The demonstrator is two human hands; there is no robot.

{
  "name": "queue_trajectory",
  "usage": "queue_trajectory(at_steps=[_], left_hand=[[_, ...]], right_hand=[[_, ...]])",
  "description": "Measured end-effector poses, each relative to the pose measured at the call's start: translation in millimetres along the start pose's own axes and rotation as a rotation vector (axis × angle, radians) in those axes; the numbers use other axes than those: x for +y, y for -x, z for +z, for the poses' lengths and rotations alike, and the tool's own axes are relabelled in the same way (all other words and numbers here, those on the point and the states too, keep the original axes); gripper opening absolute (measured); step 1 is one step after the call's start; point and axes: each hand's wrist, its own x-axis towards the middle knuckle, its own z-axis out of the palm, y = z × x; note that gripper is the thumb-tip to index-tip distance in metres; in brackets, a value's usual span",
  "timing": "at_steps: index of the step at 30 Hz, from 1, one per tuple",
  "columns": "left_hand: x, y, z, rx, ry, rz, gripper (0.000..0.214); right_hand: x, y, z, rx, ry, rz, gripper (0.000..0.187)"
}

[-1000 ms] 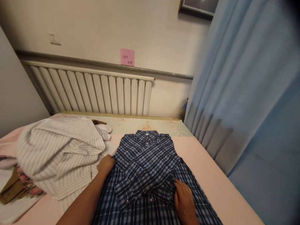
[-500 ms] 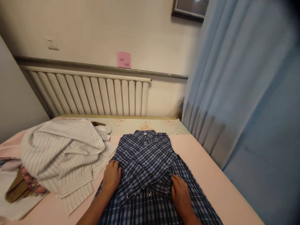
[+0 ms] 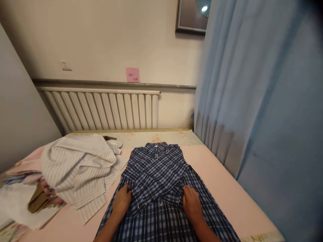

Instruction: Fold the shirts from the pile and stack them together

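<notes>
- White ribbed radiator point(image 3: 106, 111), cream wall point(image 3: 101, 40) behind, middle left of the frame.
- Crumpled white striped cloth point(image 3: 80, 164), lower left.
- My left hand point(image 3: 122, 200), fingers bent against a navy checked collared shirt point(image 3: 156, 168) lying lower centre, sleeves point(image 3: 149, 184) crossed.
- My right hand point(image 3: 191, 203), fingers curled at a sleeve; whether either hand grips, I can't tell.
- Pale blue draped curtain point(image 3: 227, 80), right.

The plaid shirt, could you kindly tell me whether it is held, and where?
The left hand and right hand touch the plaid shirt at either side of its folded-over sleeves; whether either grips it cannot be told.
</notes>
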Motion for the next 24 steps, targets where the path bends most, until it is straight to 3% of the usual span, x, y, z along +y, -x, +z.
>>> queue_trajectory(at_steps=[5,8,13,18,24], left_hand=[[3.5,9.4,-12.1,0.072,-0.082,-0.015,0.031],[10.6,22.9,-9.9,0.138,-0.155,0.015,0.036],[22.2,45.8,20.5,0.255,-0.217,0.309,0.039],[20.8,57.2,50.9,0.267,-0.201,0.286,0.039],[15.2,57.9,58.3,0.348,-0.201,0.330,0.040]], right_hand=[[-1.8,-1.3,-1.4,0.009,0.002,0.004,0.032],[-1.3,-1.3,-0.3,0.008,0.001,0.007,0.033],[-0.3,-0.7,1.9,0.011,-0.010,0.008,0.034],[-0.5,-0.2,2.2,0.032,0.001,-0.004,0.032],[-1.9,0.0,0.8,-0.026,0.020,0.025,0.032]])
